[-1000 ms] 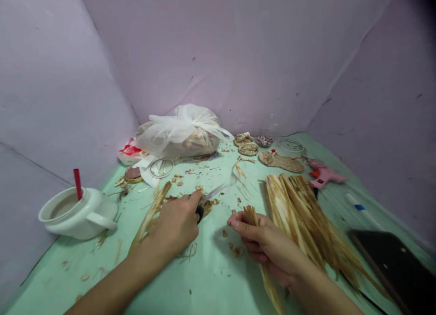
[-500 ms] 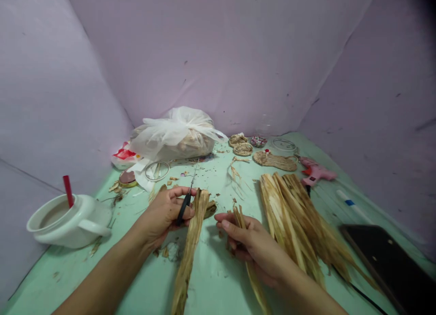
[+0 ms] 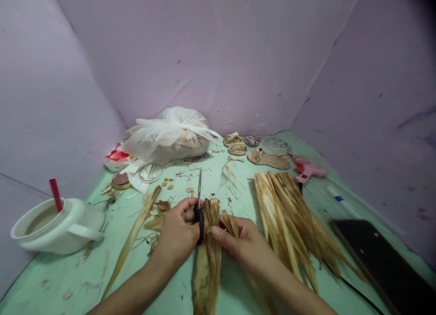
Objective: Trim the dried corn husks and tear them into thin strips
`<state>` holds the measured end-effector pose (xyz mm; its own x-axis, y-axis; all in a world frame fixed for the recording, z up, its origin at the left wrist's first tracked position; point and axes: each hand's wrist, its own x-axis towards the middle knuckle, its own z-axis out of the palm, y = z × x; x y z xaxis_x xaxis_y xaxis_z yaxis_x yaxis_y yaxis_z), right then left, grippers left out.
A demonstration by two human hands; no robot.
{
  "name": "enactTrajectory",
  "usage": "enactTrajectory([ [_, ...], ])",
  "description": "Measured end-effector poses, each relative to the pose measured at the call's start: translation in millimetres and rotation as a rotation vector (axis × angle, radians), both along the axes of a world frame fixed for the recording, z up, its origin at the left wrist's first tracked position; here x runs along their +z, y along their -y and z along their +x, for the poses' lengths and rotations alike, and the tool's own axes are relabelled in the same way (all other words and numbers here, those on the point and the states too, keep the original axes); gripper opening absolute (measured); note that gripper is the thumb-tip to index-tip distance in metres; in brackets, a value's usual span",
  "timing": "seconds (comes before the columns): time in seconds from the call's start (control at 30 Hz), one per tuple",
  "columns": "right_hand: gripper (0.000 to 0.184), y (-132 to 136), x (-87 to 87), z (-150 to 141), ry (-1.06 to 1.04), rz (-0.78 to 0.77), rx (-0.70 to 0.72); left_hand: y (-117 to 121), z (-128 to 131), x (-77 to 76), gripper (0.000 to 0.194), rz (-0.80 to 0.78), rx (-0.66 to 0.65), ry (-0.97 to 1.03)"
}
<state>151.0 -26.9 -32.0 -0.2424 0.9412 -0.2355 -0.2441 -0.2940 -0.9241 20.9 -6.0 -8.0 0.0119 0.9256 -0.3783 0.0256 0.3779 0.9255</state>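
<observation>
My left hand (image 3: 180,235) is closed around black-handled scissors (image 3: 200,222), whose narrow blades point away from me. Right beside it, a wide brown-yellow dried leaf strip (image 3: 207,278) hangs down toward the near edge, its cut top end between my two hands. My right hand (image 3: 243,238) pinches a second dried leaf strip (image 3: 230,223), and its thumb presses against the wide one. Whether the left fingers also grip the wide strip is hidden behind the scissors. To the right lies a fanned bundle of dried leaf strips (image 3: 289,219).
A white pot (image 3: 64,228) with a red stick stands left. Behind are a tied plastic bag (image 3: 170,138), a metal ring (image 3: 151,171) and a woven sole-shaped piece (image 3: 269,159). At right lie a pink glue gun (image 3: 308,168), a marker (image 3: 342,201) and a phone (image 3: 378,260).
My hands have come together, bringing the two strips side by side. The scissors have turned more upright. A loose strip on the left, earlier mostly behind my arm, now shows. The view has shifted slightly.
</observation>
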Motion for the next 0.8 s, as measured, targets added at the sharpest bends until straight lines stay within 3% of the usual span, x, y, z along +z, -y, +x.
enactTrajectory([
  [0.23,0.026,-4,7.5,9,-0.214,-0.239,-0.028,1,-7,8.9,0.048,0.047,-0.151,-0.044],
  [0.33,0.025,-10,10.4,22,-0.17,-0.306,-0.061,-6,-18,11.4,0.042,0.097,-0.151,-0.07],
  [0.43,0.027,-11,6.8,28,-0.135,-0.349,0.042,-12,-23,7.5,0.044,0.105,-0.129,-0.016],
  [0.57,0.028,-8,-2.1,24,-0.188,-0.386,0.215,-9,-17,-2.2,0.052,0.082,-0.2,0.193],
  [0.67,0.029,-5,-4.6,17,-0.204,-0.404,0.249,-5,-13,-5.8,0.049,0.088,-0.217,0.271],
  [0.8,0.029,-3,-0.4,11,-0.243,-0.42,0.218,-9,-15,-4.9,0.048,0.086,-0.151,0.22],
])
